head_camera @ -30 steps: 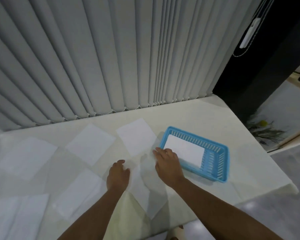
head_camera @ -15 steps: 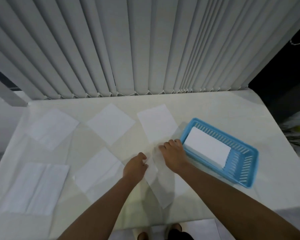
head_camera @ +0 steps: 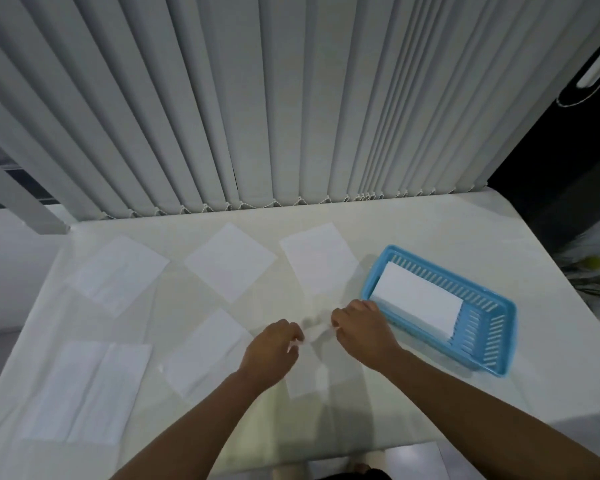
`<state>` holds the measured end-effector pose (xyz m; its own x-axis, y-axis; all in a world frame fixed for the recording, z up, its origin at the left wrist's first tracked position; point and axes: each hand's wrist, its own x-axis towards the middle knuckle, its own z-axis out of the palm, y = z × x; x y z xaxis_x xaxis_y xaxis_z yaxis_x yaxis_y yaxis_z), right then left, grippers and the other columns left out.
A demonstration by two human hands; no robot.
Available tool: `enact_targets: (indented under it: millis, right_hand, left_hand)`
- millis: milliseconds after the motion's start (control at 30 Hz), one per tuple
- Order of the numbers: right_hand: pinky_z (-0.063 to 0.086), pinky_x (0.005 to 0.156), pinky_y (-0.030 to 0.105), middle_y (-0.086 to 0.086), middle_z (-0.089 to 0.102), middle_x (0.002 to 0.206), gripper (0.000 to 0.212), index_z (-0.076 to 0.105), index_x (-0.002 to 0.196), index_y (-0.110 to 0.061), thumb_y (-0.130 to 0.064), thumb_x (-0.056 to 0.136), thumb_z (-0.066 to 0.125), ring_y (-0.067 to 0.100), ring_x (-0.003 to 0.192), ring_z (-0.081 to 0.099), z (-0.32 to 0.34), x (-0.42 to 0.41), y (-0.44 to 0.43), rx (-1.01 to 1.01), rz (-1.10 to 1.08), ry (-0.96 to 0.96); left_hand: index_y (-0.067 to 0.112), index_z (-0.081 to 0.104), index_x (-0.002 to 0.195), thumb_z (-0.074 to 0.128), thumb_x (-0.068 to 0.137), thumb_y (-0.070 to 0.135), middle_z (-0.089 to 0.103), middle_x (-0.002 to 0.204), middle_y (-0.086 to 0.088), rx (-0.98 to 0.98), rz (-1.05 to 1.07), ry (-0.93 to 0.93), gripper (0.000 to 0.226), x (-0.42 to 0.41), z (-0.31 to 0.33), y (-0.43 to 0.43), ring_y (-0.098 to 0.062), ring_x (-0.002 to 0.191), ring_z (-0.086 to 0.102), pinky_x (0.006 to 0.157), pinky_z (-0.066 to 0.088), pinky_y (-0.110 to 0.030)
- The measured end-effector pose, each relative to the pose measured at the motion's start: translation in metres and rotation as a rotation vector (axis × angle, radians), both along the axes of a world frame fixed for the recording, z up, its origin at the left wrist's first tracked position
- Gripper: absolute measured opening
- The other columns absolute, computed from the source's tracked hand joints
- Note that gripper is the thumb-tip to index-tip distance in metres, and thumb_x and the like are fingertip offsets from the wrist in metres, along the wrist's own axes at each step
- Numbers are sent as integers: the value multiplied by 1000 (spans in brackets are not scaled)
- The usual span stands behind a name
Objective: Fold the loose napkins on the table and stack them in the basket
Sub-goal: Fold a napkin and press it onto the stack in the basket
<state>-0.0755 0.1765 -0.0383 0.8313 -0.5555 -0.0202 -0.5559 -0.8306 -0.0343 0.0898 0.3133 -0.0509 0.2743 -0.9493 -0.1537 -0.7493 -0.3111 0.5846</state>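
A thin white napkin (head_camera: 309, 372) lies on the table in front of me. My left hand (head_camera: 274, 344) pinches its far left corner and my right hand (head_camera: 361, 327) pinches its far right corner, with the far edge lifted a little between them. A blue plastic basket (head_camera: 492, 344) stands to the right, just past my right hand, with a folded white napkin (head_camera: 418, 303) inside. Several loose napkins lie flat: one beyond my hands (head_camera: 317, 263), one at far centre (head_camera: 229, 261), one at far left (head_camera: 118, 273), one left of my left hand (head_camera: 205, 351), and one at near left (head_camera: 87, 389).
The white table (head_camera: 430, 230) ends at a near edge by my forearms and a right edge past the basket. Grey vertical blinds (head_camera: 257, 98) hang along the far edge. A dark opening and floor show at the right.
Both hands went from pressing flat on the napkin to pinching its far corners, and that edge has come up. The camera has turned left, so more of the table's left side shows.
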Motion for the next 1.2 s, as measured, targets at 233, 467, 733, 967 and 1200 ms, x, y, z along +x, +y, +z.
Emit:
enact_targets:
  millis: [233, 467, 733, 967, 1200]
  right_hand:
    - [49, 91, 33, -12, 65, 85, 7, 61, 82, -29, -25, 78, 64, 10, 83, 62, -31, -50, 34, 32, -11, -112]
    - [39, 97, 32, -9, 71, 99, 31, 71, 87, -28, -29, 76, 42, 13, 92, 66, -32, -63, 51, 23, -99, -89]
    - [14, 114, 45, 2, 56, 139, 63, 54, 133, -19, -46, 100, 8, 23, 128, 53, -38, -29, 63, 180, -178, 144]
    - [0, 112, 44, 3, 41, 151, 68, 33, 146, -18, -62, 95, 21, 24, 138, 39, -52, -44, 53, 186, -215, 228]
    - [-2, 113, 46, 4, 40, 151, 70, 36, 145, -18, -64, 95, 23, 27, 138, 38, -50, -53, 46, 190, -240, 245]
  left_hand:
    - [22, 63, 94, 51, 85, 25, 61, 100, 7, -79, -146, -68, 15, -18, -15, 34, -14, 94, 57, 75, 39, -19]
    - [26, 63, 103, 48, 90, 45, 63, 103, 12, -73, -139, -65, 27, -17, -14, 39, -7, 97, 55, 81, 42, -22]
    - [27, 61, 125, 35, 90, 44, 63, 129, 7, 112, -342, -347, 47, -28, -30, 34, -9, 116, 62, 100, 47, -33]
    - [13, 48, 137, 9, 98, 48, 50, 143, -6, 360, -349, -359, 65, -30, -38, 47, -22, 132, 48, 111, 5, -43]
    - [21, 37, 143, 20, 99, 45, 35, 153, 0, 227, -146, -379, 53, -42, -18, 24, -19, 140, 33, 120, 10, -44]
